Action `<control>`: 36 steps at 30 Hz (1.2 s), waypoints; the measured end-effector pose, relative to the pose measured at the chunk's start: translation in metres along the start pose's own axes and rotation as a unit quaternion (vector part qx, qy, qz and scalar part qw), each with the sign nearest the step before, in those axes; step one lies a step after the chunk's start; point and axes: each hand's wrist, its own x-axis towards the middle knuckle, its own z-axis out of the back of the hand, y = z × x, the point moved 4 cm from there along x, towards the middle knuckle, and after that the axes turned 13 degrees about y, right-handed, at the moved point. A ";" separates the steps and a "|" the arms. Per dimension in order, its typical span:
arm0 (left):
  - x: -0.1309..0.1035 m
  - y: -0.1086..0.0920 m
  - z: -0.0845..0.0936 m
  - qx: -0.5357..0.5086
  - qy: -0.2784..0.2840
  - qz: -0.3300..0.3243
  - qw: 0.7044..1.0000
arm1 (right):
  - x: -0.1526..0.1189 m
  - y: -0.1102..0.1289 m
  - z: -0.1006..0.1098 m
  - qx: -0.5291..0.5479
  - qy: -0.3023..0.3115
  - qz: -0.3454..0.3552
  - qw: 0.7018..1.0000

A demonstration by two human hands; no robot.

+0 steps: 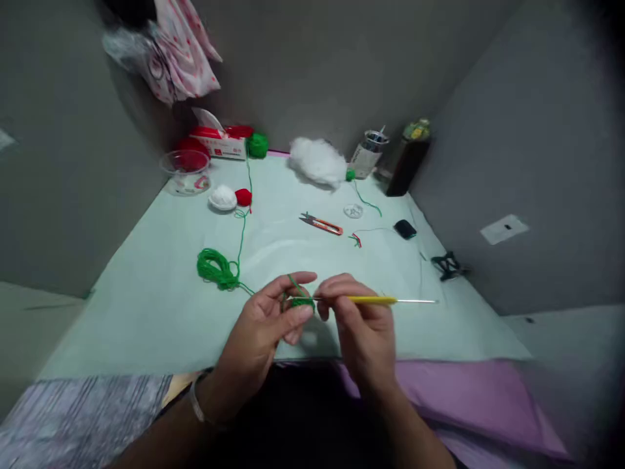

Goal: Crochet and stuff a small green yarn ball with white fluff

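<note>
1. Pinching the small green yarn piece (pixel 303 303) between thumb and fingers, the left hand (pixel 251 332) has it near the table's (pixel 146 312) front edge, with a green strand by the raised forefinger.
2. The right hand (pixel 366 332) grips the yellow-handled hook (pixel 374 300), its tip at the piece.
3. The piece should be light, soft and stretchy; its edge seems the best hold, lightly, leaving the loops loose.
4. The hook looks stiff, slim and perhaps slippery on its metal; its handle gives the surer grip.
5. The loose green coil (pixel 217 269), left of the hands, might tangle if tugged.
</note>
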 end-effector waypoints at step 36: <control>-0.001 -0.001 0.006 -0.038 -0.039 0.011 0.998 | -0.013 0.021 -0.016 -0.478 0.068 0.185 0.856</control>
